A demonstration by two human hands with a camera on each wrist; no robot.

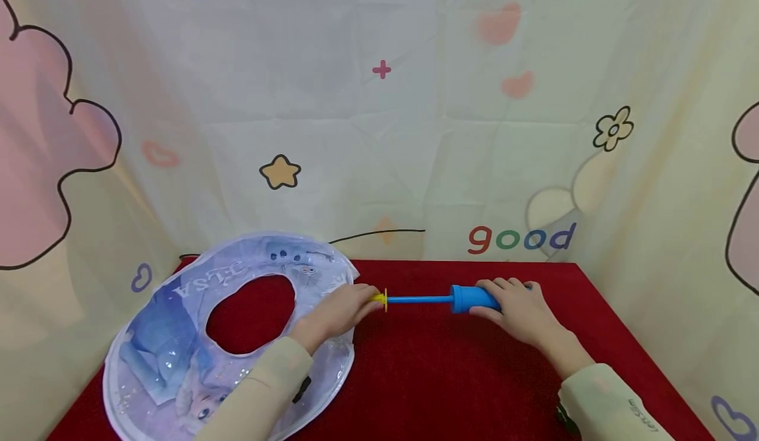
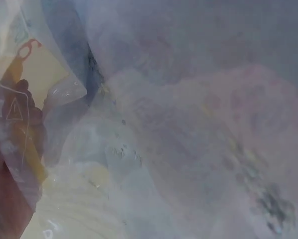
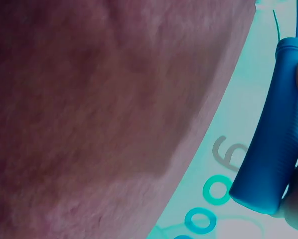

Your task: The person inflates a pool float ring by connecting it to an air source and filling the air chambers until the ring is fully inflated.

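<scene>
A blue hand pump [image 1: 468,299] is held level above the red cloth, its thin blue rod drawn out to the left. My right hand [image 1: 524,309] grips the pump's barrel, and the barrel [image 3: 273,129] also shows at the right of the right wrist view. My left hand [image 1: 340,312] pinches the yellow end piece [image 1: 379,298] of the rod. Under the left forearm lies a flat, pale purple swim ring [image 1: 160,283] with printed cartoon figures. Its clear film covers most of the left wrist view, with fingers [image 2: 32,114] dimly seen at the left.
A table with a red cloth [image 1: 427,375] lies beneath both hands. Behind and at both sides hang pale curtains [image 1: 379,131] printed with hearts, a star and the word "good". The ring takes up the table's left side, a dark strip [image 1: 301,389] on it.
</scene>
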